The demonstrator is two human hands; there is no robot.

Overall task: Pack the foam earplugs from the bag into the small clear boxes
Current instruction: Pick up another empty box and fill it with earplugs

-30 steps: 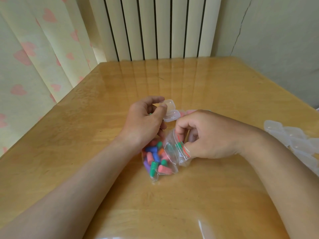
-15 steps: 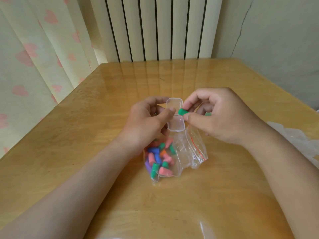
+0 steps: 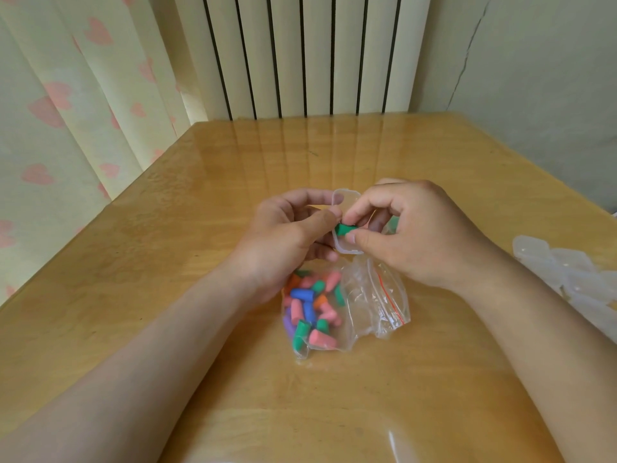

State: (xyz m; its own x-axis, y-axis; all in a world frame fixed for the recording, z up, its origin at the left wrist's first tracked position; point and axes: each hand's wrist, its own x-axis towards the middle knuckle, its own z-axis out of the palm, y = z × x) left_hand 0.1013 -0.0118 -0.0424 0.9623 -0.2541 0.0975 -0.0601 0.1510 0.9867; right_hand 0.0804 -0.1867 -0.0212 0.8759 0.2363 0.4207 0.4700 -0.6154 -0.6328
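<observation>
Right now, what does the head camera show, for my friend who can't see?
The right hand pinches a green earplug at a small clear box held by the left hand. A bag of earplugs lies on the table.

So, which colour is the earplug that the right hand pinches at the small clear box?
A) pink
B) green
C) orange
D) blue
B: the right hand pinches a green earplug over the open small clear box, which the left hand holds above the bag.
</observation>
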